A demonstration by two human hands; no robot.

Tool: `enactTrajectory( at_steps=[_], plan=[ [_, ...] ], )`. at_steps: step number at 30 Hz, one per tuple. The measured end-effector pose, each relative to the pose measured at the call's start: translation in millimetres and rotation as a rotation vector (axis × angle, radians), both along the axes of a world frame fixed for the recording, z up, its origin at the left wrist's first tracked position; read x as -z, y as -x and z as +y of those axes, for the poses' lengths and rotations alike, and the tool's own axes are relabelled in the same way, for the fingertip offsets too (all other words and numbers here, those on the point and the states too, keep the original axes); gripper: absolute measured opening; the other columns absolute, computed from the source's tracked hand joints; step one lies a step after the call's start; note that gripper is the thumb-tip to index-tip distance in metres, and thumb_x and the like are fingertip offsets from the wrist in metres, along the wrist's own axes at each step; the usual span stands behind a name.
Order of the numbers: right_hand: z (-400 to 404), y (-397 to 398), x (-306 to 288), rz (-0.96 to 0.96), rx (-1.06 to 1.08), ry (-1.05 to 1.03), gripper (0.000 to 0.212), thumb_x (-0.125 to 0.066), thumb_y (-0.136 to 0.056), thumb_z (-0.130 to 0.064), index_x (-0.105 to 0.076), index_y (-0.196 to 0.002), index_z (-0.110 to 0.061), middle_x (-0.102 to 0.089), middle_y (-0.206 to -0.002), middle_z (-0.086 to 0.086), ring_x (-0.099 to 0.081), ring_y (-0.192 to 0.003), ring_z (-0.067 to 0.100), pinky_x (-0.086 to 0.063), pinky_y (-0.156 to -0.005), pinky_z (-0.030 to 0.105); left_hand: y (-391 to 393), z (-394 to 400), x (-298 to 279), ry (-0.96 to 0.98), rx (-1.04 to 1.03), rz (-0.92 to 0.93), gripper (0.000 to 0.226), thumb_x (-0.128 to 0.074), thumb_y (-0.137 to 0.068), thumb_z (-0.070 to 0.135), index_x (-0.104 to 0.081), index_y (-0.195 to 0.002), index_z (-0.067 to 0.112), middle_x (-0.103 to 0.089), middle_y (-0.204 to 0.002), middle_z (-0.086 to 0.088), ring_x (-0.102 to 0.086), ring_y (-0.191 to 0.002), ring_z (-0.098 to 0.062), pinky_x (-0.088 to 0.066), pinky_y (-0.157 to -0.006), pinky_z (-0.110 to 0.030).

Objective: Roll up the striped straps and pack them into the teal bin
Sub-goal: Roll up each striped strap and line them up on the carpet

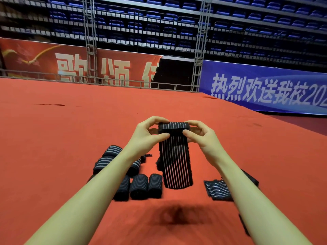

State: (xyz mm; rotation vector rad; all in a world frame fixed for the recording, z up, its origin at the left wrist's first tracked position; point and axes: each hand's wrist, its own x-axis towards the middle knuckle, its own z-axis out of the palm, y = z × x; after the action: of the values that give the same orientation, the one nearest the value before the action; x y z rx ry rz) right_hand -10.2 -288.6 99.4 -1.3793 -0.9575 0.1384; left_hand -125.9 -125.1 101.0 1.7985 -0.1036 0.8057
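Rolling a black strap point(174, 152) with thin white stripes at the centre of the frame, held up over a red carpet point(53, 129). Left hand point(148, 133) gripping the left end of the started roll, thumb below and fingers curled over the top; right hand point(200, 135) pinching the right end the same way. Rolled part at the top, between the two hands; loose tail hanging down toward the lower middle of the frame, its end near the carpet. Finished rolls point(138, 186) lying side by side on the carpet at lower centre-left, touching one another, with more rolled straps point(109, 156) just above them, partly hidden by the left forearm. Flat unrolled strap point(218, 190) lying at lower right, partly covered by the right forearm. Teal bin not visible anywhere in the frame. Red banner point(79, 64) with pale characters at upper left, blue banner point(265, 87) with white characters at right, rows of blue seats point(177, 18) across the top.
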Motion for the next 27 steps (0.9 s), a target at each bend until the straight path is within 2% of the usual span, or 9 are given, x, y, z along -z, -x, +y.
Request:
enactTrajectory(
  at_steps=[4,7,10,14,17,21,25,27],
  plan=[
    [-0.8,-0.5,1.1,0.009,0.029,0.001,0.021,-0.065,-0.089,-0.009,-0.061,-0.108,-0.018,-0.071,-0.090,0.004,-0.064,-0.074,0.010,-0.049,-0.070,0.020,-3.4,-0.1,2.3,-0.008,-0.012,-0.023,0.037,-0.071,-0.078,-0.006,-0.064,-0.099,0.023,-0.065,-0.102,0.002,-0.067,-0.089,-0.015,-0.056,-0.080,-0.033],
    [-1.4,1.2,-0.2,-0.006,0.014,0.002,0.017,-0.062,-0.091,-0.013,-0.059,-0.106,-0.020,-0.070,-0.080,-0.003,-0.060,-0.064,0.005,-0.044,-0.064,0.011,-4.8,-0.3,1.8,-0.017,-0.031,-0.048,0.037,-0.073,-0.075,-0.007,-0.065,-0.092,0.024,-0.066,-0.101,0.003,-0.066,-0.090,-0.016,-0.054,-0.073,-0.028],
    [0.8,1.8,2.1,-0.013,-0.001,0.019,0.017,-0.062,-0.091,-0.014,-0.060,-0.107,-0.018,-0.069,-0.081,-0.002,-0.059,-0.066,0.005,-0.044,-0.066,0.011,-3.5,2.4,6.6,-0.026,-0.023,-0.077,0.040,-0.073,-0.072,-0.010,-0.065,-0.089,0.025,-0.064,-0.103,0.004,-0.064,-0.090,-0.016,-0.052,-0.073,-0.027],
    [2.9,-0.1,1.9,0.000,-0.021,-0.010,0.020,-0.061,-0.091,-0.008,-0.060,-0.108,-0.018,-0.067,-0.086,0.003,-0.062,-0.076,0.007,-0.047,-0.070,0.016,-2.5,4.7,5.0,0.003,0.019,-0.007,0.031,-0.070,-0.083,0.004,-0.062,-0.107,0.023,-0.061,-0.106,-0.007,-0.066,-0.083,-0.018,-0.054,-0.077,-0.035],
    [3.4,-0.5,3.5,-0.011,-0.022,-0.008,0.021,-0.061,-0.091,-0.009,-0.060,-0.110,-0.019,-0.066,-0.089,0.005,-0.061,-0.076,0.007,-0.047,-0.070,0.019,-3.3,5.8,3.3,0.030,-0.025,0.014,0.023,-0.068,-0.086,0.007,-0.061,-0.104,0.018,-0.062,-0.096,-0.006,-0.066,-0.075,-0.020,-0.055,-0.072,-0.044],
    [5.7,2.4,6.8,0.012,0.010,0.008,0.021,-0.064,-0.090,-0.010,-0.060,-0.108,-0.018,-0.066,-0.088,0.006,-0.062,-0.071,0.006,-0.047,-0.069,0.021,-3.1,6.2,6.8,0.061,-0.035,-0.043,0.028,-0.068,-0.082,-0.003,-0.062,-0.098,0.020,-0.063,-0.098,-0.005,-0.065,-0.077,-0.018,-0.054,-0.072,-0.034],
    [5.5,5.8,4.9,0.001,0.019,-0.011,0.017,-0.061,-0.091,-0.011,-0.062,-0.108,-0.016,-0.067,-0.078,-0.003,-0.058,-0.064,0.000,-0.043,-0.063,0.010,-2.3,6.9,8.1,0.097,-0.017,-0.078,0.035,-0.067,-0.075,-0.016,-0.064,-0.089,0.016,-0.065,-0.094,0.002,-0.066,-0.084,-0.012,-0.055,-0.074,-0.029],
    [5.3,4.7,4.6,-0.009,0.010,-0.021,0.019,-0.061,-0.091,-0.011,-0.062,-0.109,-0.013,-0.067,-0.076,-0.005,-0.057,-0.064,0.002,-0.042,-0.063,0.010,-2.7,8.2,8.0,0.093,-0.005,-0.104,0.036,-0.067,-0.072,-0.019,-0.064,-0.087,0.013,-0.065,-0.097,0.004,-0.065,-0.087,-0.011,-0.052,-0.076,-0.024]
  ],
)
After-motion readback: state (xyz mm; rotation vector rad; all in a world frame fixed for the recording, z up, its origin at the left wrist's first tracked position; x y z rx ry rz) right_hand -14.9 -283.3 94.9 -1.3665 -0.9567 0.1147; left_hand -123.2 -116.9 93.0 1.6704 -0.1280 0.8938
